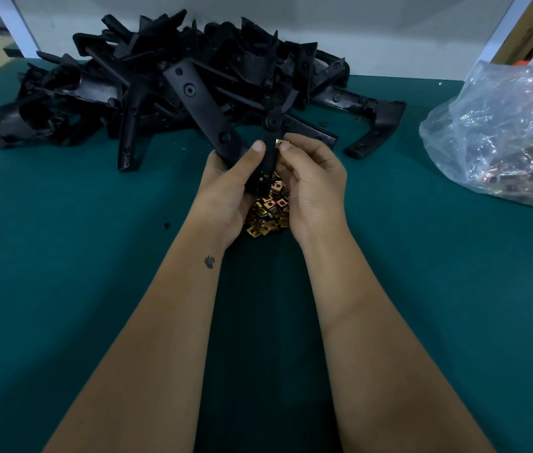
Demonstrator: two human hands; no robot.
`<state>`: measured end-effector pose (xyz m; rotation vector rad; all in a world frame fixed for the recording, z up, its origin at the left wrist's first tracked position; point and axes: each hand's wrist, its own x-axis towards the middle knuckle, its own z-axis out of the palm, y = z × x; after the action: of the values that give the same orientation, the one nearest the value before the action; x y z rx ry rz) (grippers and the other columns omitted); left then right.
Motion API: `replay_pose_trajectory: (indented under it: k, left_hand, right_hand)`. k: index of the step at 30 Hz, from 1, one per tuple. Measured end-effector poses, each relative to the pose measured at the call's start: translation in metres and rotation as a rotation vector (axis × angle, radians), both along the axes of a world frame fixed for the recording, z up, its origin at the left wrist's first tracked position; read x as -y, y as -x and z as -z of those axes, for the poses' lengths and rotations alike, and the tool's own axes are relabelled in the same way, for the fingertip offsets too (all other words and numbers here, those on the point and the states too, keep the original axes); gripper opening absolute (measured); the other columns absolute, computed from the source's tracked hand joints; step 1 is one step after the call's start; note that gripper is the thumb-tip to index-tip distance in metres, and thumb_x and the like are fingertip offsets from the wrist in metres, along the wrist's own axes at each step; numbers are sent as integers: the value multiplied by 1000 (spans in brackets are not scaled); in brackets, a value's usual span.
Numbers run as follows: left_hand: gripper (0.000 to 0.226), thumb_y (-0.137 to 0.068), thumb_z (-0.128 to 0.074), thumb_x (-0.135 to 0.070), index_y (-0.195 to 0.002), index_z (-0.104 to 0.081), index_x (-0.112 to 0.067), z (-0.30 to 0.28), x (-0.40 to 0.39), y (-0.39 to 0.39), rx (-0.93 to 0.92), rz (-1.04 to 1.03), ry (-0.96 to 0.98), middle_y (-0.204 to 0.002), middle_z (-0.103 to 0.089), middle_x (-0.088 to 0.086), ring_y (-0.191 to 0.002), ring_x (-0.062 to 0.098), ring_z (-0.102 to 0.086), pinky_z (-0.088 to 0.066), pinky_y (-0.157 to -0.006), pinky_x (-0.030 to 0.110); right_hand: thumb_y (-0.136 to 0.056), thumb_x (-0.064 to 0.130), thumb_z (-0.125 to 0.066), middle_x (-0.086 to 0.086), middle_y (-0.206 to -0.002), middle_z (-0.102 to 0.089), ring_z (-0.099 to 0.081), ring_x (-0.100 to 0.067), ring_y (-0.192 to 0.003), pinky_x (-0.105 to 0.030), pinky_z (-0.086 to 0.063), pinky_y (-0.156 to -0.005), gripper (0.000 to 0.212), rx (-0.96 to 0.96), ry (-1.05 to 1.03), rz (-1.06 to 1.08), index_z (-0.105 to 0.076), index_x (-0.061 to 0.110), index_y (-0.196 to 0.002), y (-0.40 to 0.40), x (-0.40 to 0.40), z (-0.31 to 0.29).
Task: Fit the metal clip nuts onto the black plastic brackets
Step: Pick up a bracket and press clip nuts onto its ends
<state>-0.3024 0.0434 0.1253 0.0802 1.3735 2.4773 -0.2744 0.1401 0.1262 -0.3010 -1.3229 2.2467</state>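
The left hand [232, 188] is curled round the lower part of one black plastic bracket [204, 114], thumb laid along its front, holding it raised above the green table covering [95, 289] with its long drilled arm slanting up and away to the left. The right hand [311, 181] pinches a single metal clip nut [280, 143] between thumb and forefinger, pressed against the right edge of the bracket's narrow upright limb, just below a round boss. Whether the nut is already partly slid over the edge or only touching it cannot be told; most of it is hidden by the fingertips. Judgement: the step in hand is the seating of one nut on this bracket. The next move appears to call for a firm sideways push by the right thumb and forefinger while the left hand braces the bracket, keeping the nut square to the edge so that its threaded hole lines up with the bracket's hole. A loose heap of clip nuts [270, 209] lies on the table directly beneath and between the two hands. The pile of brackets [147, 83] lies beyond, near the back wall. A clear plastic bag [503, 132], seemingly holding more nuts, sits well apart at the right.
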Motion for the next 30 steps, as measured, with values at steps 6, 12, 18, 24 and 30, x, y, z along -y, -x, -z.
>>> replay_pose_trajectory:
  k: [6,12,18,24,30]
  left_hand:
    - [36,-93,-65,-12,-125,-47,-9,4,-2,2,-126,-30,84,-129,-63,12,-113,19,-66,-53,-98,34]
    - [45,-91,-68,-14,-129,-45,-7,10,-2,3,-168,-33,108,-130,-62,13,-118,22,-62,-48,-105,43]
    - [49,-79,-75,-27,-119,-48,-16,11,-2,3,-195,-28,138,-126,-64,9,-117,21,-64,-49,-105,44]
    - [44,-86,-74,-21,-122,-50,-11,9,1,4,-137,14,56,-121,-67,7,-110,17,-67,-54,-97,37]
    - [25,-94,-65,-14,-117,-55,-9,2,7,7,89,-91,-247,-97,-71,2,-85,13,-70,-56,-68,24]
  right_hand:
    - [-84,-4,-70,-4,-83,-69,-65,-18,-86,-27,-52,-82,14,-4,55,2,-70,10,-81,2,-1,1]
    - [-83,-7,-69,-8,-86,-70,-65,-21,-90,-37,-53,-96,14,-24,52,-4,-68,7,-81,2,8,-1]
    - [-84,-5,-70,-3,-79,-69,-65,-20,-89,-39,-52,-97,16,9,15,34,-67,7,-94,0,8,-2]
    - [-85,6,-72,4,-72,-72,-70,-13,-89,-31,-54,-95,37,26,-225,57,-60,26,-113,-5,2,-7]
    - [-89,16,-63,10,-85,-68,-63,-1,-82,-13,-48,-73,17,169,-601,234,-68,26,-101,-9,-6,-1]
